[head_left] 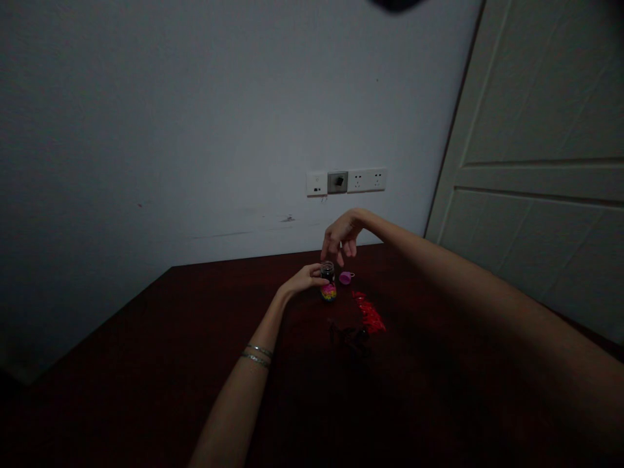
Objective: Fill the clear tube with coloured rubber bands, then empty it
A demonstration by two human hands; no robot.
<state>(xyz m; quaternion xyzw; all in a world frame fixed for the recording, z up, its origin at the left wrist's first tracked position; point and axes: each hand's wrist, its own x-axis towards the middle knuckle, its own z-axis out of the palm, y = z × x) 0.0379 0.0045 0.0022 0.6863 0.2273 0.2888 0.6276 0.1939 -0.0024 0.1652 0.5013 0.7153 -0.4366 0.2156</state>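
Observation:
My left hand [308, 279] is closed round a small clear jar [328, 292] that stands upright on the dark red table. Yellow, pink and other bright small pieces fill the jar's lower part, with dark ones above them. Over the jar's open mouth hangs my right hand [342, 237], its fingers pointing down and apart, with nothing visible in them. A purple lid [346, 278] with a loop lies just right of the jar. Nearer to me are a pile of small red pieces [369, 313] and a pile of dark pieces [353, 337], too dim to make out.
The table [170, 338] meets a pale wall [219, 130] at the back. Sockets and switches [347, 182] are set in the wall above the hands. A panelled door [541, 143] stands at the right, and the light is dim.

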